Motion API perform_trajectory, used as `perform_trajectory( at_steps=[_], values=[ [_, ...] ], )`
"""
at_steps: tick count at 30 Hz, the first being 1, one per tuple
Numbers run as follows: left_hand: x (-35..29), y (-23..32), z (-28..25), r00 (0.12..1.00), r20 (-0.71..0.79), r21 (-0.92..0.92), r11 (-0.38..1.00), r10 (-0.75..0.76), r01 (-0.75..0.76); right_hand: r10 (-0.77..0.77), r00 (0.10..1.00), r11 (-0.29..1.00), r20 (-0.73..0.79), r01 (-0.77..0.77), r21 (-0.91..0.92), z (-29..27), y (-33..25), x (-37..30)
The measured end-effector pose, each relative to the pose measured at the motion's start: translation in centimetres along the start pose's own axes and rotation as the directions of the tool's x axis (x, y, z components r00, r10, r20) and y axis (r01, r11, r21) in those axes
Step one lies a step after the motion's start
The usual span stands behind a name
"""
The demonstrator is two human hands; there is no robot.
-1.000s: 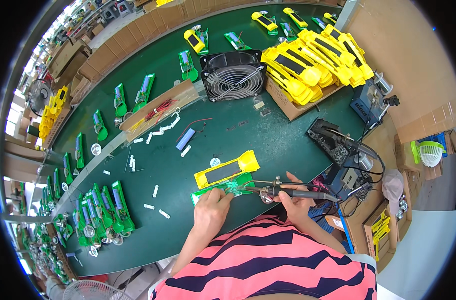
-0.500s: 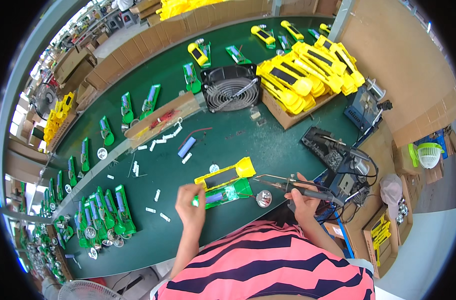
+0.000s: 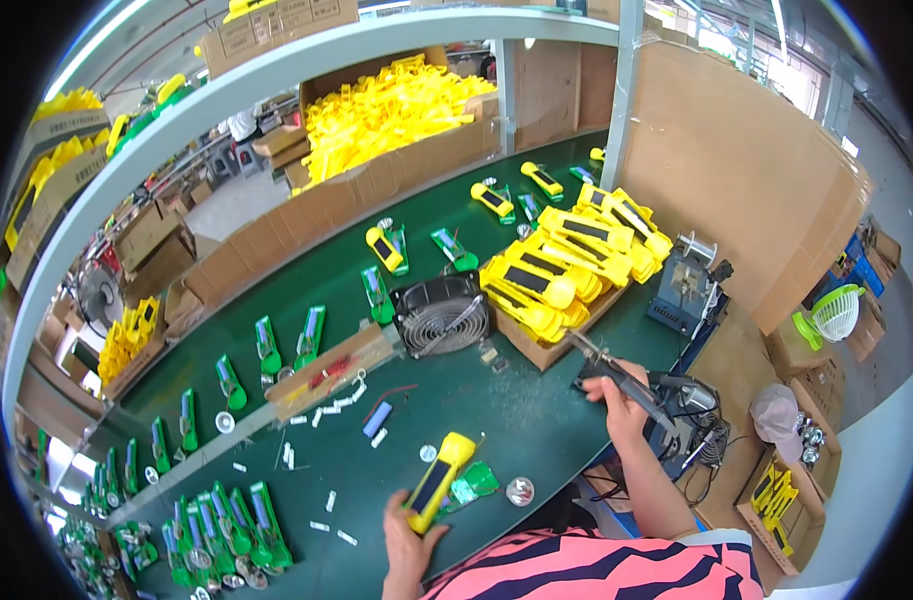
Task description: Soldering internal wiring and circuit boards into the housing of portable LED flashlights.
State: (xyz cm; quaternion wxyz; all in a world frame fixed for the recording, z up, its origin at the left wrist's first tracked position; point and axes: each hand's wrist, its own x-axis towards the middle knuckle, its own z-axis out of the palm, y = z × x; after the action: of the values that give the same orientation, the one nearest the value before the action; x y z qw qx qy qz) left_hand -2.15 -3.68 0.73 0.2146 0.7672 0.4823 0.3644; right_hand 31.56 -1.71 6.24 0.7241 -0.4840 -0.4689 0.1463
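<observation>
Yellow casing: here it is at the near middle of the worktop [image 3: 546,425], yellow casing [image 3: 439,485] tilted, dark panel up, overlapping the green housing [image 3: 474,484]; contact between them, I can't tell.
Left hand: left hand [image 3: 408,540] pinches the casing's near end, fingers left, thumb right.
Right hand: over to the right, right hand [image 3: 621,408] curls round the soldering tool [image 3: 641,392], tip pointing far-left, well clear of the housing.
Step in hand: looks like handling the casing, soldering paused.
Next move: seems to call for a steady left grip and the hot tip kept away.
Lamp reflector: just right of the housing, lamp reflector [image 3: 519,491].
Farther out: fan [image 3: 439,317], then the heaped carton [image 3: 544,353] to its right.
</observation>
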Motion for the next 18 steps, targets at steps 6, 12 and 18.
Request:
perform_trajectory(
  at_steps=[6,12,18],
  values=[
    [5.8,-0.8,-3.0,0.973,0.029,0.005,0.973,0.231,-0.231,-0.195,0.979,0.836,0.062,0.199,-0.512,1.4,0.5,7.1],
    [26.9,-7.3,-8.4,0.985,-0.164,0.219,0.976,0.05,-0.013,-0.184,0.974,0.719,0.131,0.224,-0.658,2.4,3.4,10.6],
    [37.4,-23.4,-5.4,0.871,-0.414,0.273,0.876,-0.267,0.398,-0.011,0.988,0.659,0.157,0.125,-0.742,4.0,3.8,11.2]
  ],
)
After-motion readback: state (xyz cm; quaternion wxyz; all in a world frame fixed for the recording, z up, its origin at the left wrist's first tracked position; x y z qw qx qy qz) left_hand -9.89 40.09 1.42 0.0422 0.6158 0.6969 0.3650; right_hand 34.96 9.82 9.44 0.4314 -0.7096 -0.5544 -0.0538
